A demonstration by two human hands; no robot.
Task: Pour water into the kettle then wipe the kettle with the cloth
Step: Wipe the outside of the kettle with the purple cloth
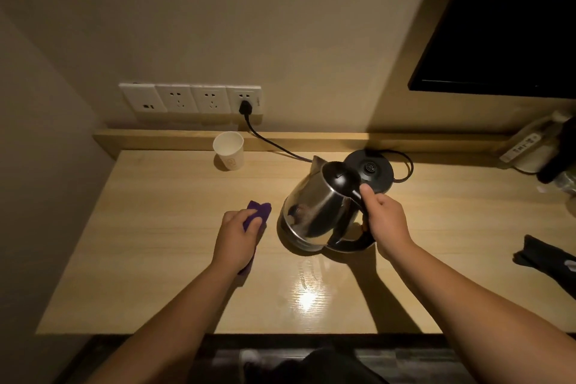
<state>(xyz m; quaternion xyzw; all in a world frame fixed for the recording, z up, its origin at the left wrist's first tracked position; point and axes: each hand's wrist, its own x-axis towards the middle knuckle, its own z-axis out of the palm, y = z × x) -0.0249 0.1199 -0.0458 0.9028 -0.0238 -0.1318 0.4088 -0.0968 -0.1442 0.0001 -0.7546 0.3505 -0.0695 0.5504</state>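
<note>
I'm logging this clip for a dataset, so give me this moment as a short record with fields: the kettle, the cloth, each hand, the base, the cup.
kettle: steel kettle with lid shut, tilted on the desk, off its base
right hand: right hand grips the kettle's black handle
left hand: left hand holds the purple cloth, apart from the kettle
base: black base behind the kettle, its cord plugged into the wall socket
cup: white paper cup upright near the back ledge
</note>
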